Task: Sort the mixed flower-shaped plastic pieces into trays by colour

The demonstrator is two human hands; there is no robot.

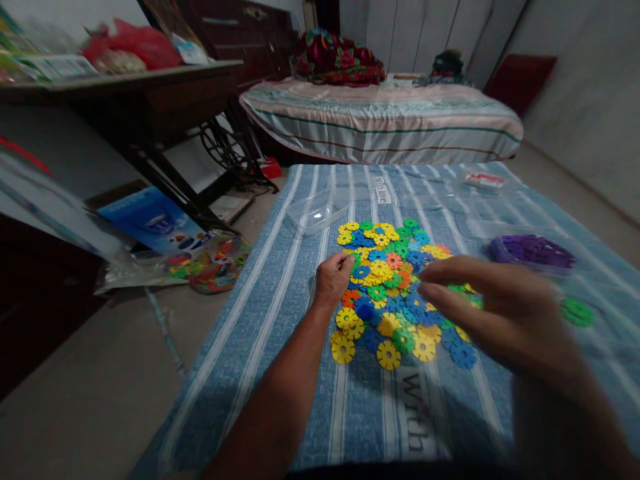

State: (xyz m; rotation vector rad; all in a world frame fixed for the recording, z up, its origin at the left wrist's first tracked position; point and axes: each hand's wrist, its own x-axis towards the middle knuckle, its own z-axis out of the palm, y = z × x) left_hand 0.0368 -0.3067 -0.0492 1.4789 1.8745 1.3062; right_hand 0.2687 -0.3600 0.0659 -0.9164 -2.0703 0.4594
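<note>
A pile of flat plastic snowflake discs (395, 287) in yellow, blue, green and orange lies on a blue striped cloth (280, 293). My left hand (333, 277) rests at the pile's left edge, fingers curled onto the discs; whether it grips one is unclear. My right hand (500, 313) hovers blurred over the pile's right side, fingers spread and pointing left, nothing seen in it. A clear container of purple discs (533, 252) sits to the right. One green disc (577, 312) lies apart near it.
An empty clear plastic tub (315, 213) sits behind the pile. A bag of more coloured discs (213, 263) and a blue box (153, 223) lie on the floor at left. A dark table (150, 93) stands at left, a bed (385, 117) behind.
</note>
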